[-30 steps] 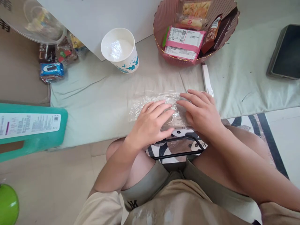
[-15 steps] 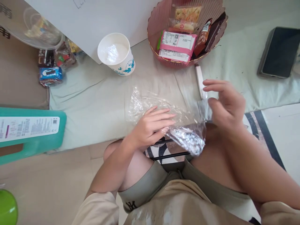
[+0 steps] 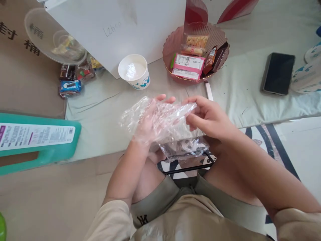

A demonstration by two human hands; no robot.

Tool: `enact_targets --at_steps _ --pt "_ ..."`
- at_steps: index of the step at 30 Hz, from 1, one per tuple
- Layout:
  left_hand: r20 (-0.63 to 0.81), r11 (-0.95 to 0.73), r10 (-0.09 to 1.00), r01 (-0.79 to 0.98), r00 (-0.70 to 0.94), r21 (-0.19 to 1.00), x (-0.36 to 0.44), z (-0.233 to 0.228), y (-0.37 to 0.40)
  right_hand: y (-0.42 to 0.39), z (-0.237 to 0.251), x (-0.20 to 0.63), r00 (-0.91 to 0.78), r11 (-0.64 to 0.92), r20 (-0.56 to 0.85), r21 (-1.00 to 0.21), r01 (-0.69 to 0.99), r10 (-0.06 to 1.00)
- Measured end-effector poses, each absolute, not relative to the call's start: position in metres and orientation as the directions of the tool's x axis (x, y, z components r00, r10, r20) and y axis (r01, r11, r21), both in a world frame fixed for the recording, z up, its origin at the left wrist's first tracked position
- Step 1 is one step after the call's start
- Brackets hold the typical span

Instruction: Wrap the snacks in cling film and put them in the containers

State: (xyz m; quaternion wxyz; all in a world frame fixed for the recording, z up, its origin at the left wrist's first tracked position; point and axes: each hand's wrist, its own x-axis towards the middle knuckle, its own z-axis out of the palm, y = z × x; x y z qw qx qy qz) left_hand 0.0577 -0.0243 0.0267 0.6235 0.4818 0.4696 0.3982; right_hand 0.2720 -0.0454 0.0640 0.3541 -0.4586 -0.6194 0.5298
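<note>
Crumpled clear plastic film [image 3: 167, 122] spreads between my hands above the cloth's front edge, with its lower part hanging over my lap. My left hand [image 3: 147, 122] is behind or inside the film, palm partly veiled. Its fingers look stretched out, and two fingertips rise past the film's upper edge. With thumb and fingers, my right hand [image 3: 207, 115] pinches the film's right end. Beyond them stands a white paper cup [image 3: 144, 80] with a blue leaf print and something shiny and clear inside.
A pink ribbed bowl [image 3: 173, 78] of packaged snacks stands at the back. A white stick-like object [image 3: 208, 91] lies before it. The phone [image 3: 279, 73] is right. At left are a teal jug [image 3: 75, 135], wrapped snacks [image 3: 70, 87] and a clear tub [image 3: 47, 47]. A white box [image 3: 150, 30] stands behind.
My right hand has moved left and now pinches the film. The film has been lifted over my left hand, which was on top of it. The view has shifted.
</note>
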Motion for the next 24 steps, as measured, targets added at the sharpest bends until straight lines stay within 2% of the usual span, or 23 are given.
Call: enact_targets --at_steps 2,4,7,11,13,15,17,20,24 --pt "-0.238 0.252 0.955 -0.065 0.175 0.966 0.057 0.015 -0.013 -0.039 0.051 0.27 -0.287 -0.112 -0.158 -0.979 0.17 0.945" --pt "-0.253 0.261 0.96 -0.054 0.123 0.964 0.055 0.004 -0.004 -0.033 0.033 0.273 -0.283 -0.157 -0.192 -0.977 0.142 0.94" --pt "-0.248 0.253 0.96 -0.028 0.129 0.967 0.052 -0.006 0.005 -0.026 0.01 0.283 -0.297 -0.071 -0.107 -0.989 0.129 0.949" --pt "-0.294 0.294 0.939 0.028 0.178 0.956 0.051 -0.003 0.01 -0.013 -0.004 0.286 -0.268 0.145 0.067 -0.949 0.28 0.961" --pt "-0.265 0.26 0.946 0.052 0.187 0.964 0.051 0.0 0.01 -0.007 -0.005 0.282 -0.263 0.235 0.147 -0.909 0.344 0.954" --pt "-0.215 0.203 0.955 0.077 0.206 0.976 0.05 0.002 0.009 -0.004 -0.005 0.277 -0.243 0.279 0.203 -0.9 0.335 0.949" --pt "-0.185 0.159 0.956 0.127 0.229 0.979 0.048 0.003 0.009 -0.003 -0.004 0.274 -0.201 0.27 0.219 -0.922 0.278 0.955" --pt "-0.138 0.091 0.961 0.193 0.242 0.977 0.043 0.0 0.011 -0.005 -0.003 0.273 -0.161 0.2 0.167 -0.955 0.218 0.973" --pt "-0.087 0.046 0.951 0.143 0.297 0.989 0.038 -0.006 0.016 -0.007 0.0 0.275 -0.088 0.144 0.129 -0.972 0.183 0.988"
